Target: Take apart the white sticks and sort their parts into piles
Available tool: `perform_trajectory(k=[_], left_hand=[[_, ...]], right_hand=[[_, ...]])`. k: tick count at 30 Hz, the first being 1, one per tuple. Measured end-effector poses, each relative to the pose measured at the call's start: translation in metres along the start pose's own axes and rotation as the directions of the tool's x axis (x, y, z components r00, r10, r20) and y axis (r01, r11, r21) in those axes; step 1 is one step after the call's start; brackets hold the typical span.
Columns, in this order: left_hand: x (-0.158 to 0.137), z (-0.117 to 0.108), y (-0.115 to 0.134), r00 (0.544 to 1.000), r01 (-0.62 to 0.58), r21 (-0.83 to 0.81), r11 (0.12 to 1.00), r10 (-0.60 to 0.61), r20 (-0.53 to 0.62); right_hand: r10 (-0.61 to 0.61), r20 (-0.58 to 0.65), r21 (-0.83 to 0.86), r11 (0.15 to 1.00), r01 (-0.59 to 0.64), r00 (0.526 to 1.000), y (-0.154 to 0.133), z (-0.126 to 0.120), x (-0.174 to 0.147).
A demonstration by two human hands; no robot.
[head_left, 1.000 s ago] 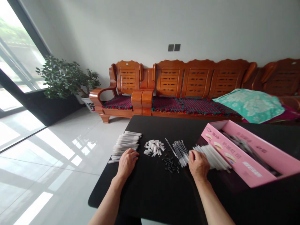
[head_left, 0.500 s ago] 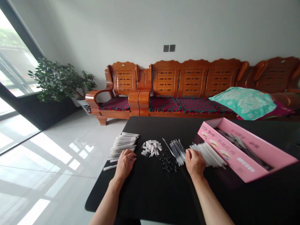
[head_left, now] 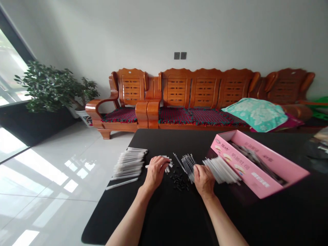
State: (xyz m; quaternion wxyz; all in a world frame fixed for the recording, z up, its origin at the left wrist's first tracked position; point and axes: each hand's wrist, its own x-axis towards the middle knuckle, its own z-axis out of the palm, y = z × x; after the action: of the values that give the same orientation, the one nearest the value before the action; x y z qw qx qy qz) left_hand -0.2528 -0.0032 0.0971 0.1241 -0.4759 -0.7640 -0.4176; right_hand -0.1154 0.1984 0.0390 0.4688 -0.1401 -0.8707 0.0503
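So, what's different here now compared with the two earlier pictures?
The left hand has moved to the right, away from the left stack of white tubes, and is now at the small white pieces, covering part of them; whether it grips one cannot be told. The right hand stays curled beside the thin grey sticks. The black pieces and pink box look unmoved.

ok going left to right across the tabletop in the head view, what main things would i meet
Leftmost pile of white tubes, left hand, small black pieces, right hand, pink box.
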Motion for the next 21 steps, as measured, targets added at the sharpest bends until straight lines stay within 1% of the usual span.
perform_trajectory(k=[2,4,7,9,12,17,19,21], left_hand=[[0.006,0.023,0.011,0.999,-0.025,-0.052,0.998,0.026,0.032],[0.005,0.042,0.018,0.996,-0.051,-0.081,0.995,0.056,0.067],[-0.001,0.059,0.021,0.987,-0.112,-0.107,0.988,0.124,0.104],[-0.004,0.063,0.02,0.981,-0.145,-0.125,0.981,0.159,0.107],[-0.006,0.064,0.016,0.983,-0.148,-0.136,0.98,0.16,0.084],[-0.006,0.064,0.017,0.982,-0.142,-0.171,0.975,0.16,0.096],[-0.006,0.061,0.02,0.991,-0.107,-0.199,0.974,0.121,0.056],[-0.007,0.057,0.02,0.999,-0.01,-0.223,0.975,0.0,-0.044]], right_hand=[[-0.037,0.043,0.067,0.997,0.034,0.998,-0.007,-0.002,0.001],[-0.071,0.09,0.139,0.989,0.058,0.993,-0.014,-0.005,0.002],[-0.109,0.156,0.211,0.975,0.074,0.982,-0.023,-0.006,0.003],[-0.125,0.177,0.225,0.971,0.083,0.976,-0.027,-0.006,0.003],[-0.129,0.188,0.247,0.966,0.08,0.974,-0.03,-0.003,0.002],[-0.077,0.187,0.332,0.943,0.011,0.979,-0.031,0.0,0.0],[-0.03,0.181,0.375,0.926,-0.041,0.983,-0.031,0.0,0.0],[0.046,0.149,0.411,0.905,-0.105,0.988,-0.03,-0.001,0.001]])
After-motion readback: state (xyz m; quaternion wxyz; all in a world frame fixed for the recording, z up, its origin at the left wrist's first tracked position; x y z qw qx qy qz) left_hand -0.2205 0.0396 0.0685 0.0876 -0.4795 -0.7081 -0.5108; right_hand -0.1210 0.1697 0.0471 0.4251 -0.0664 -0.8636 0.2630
